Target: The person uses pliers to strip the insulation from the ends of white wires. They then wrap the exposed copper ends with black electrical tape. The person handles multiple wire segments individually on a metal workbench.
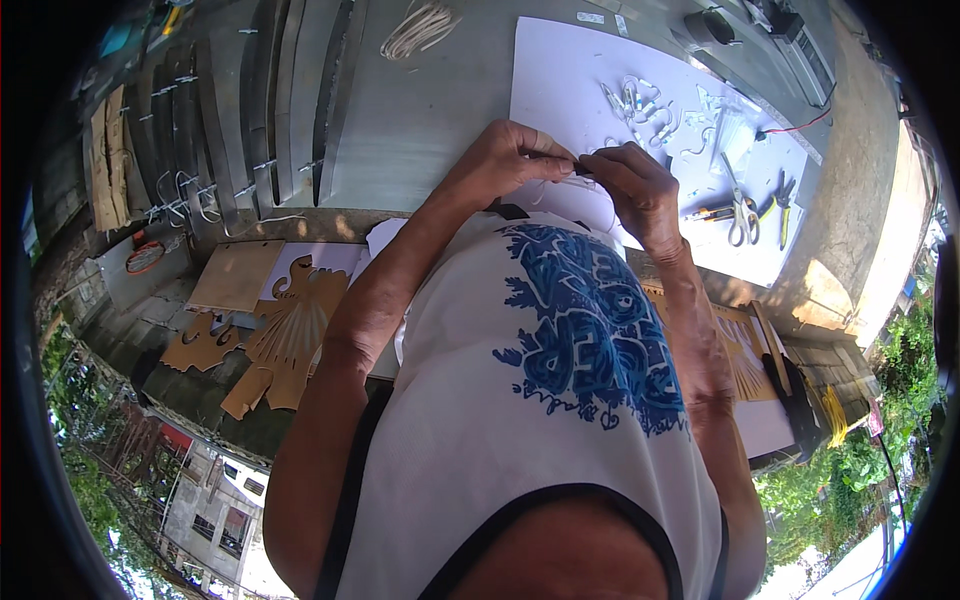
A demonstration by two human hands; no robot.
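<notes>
My left hand [505, 160] and my right hand [637, 188] meet in front of my chest, above the near edge of a white sheet [560, 85]. Both pinch a small dark piece [580, 169] at their fingertips; its kind is too small to make out. A thin white wire loops down below the fingers. Beyond my right hand lies a tangle of small white wired modules [645, 112]. Clear plastic bags [735, 135] are beside it. To the right rest scissors [741, 215] with pale handles and yellow-green pliers [778, 208].
A coil of cream cord [420, 30] lies on the grey table [400, 120]. Long dark strips [255, 110] with clips and wires fill the left. Brown cut-out panels [290, 325] stand lower left. A black roll [710, 27] and a grey metal box [803, 60] sit far right.
</notes>
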